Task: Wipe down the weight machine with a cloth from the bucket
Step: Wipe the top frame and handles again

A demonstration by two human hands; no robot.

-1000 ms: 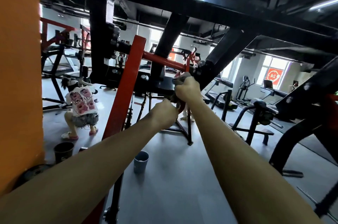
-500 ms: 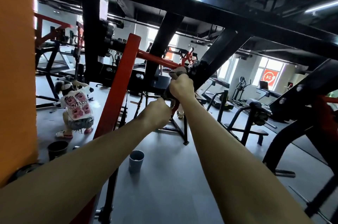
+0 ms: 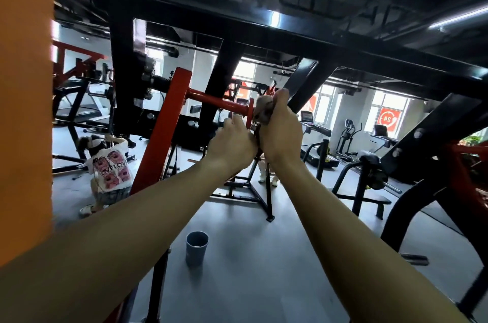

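cloth (image 3: 262, 109), a brownish bunched rag, is pressed against the right end of a red bar (image 3: 215, 101) on the weight machine (image 3: 221, 77), high up at full arm's reach. the right hand (image 3: 280, 135) grips it, fingers (image 3: 281, 95) curled over the top of the bundle and wrapped round it. the left hand (image 3: 232, 143) is just beside the right and a little lower. its fingers curl forward under the flange at the bar's end, but what they close on is hidden behind the hand (cloth or metal, i cannot tell). the red bar runs left to a slanted red upright (image 3: 164, 135), and thick black beams of the frame cross overhead. below the arms a grey-blue bucket (image 3: 196, 248) stands upright on the grey floor (image 3: 250, 275), near the foot of a machine post and well apart from both hands. farther left on the floor a person (image 3: 111, 172) in a printed white shirt crouches. an orange pillar (image 3: 26, 98) fills the left edge of the view. treadmills (image 3: 317, 130) and bright windows (image 3: 386, 108) line the far side of the floor.
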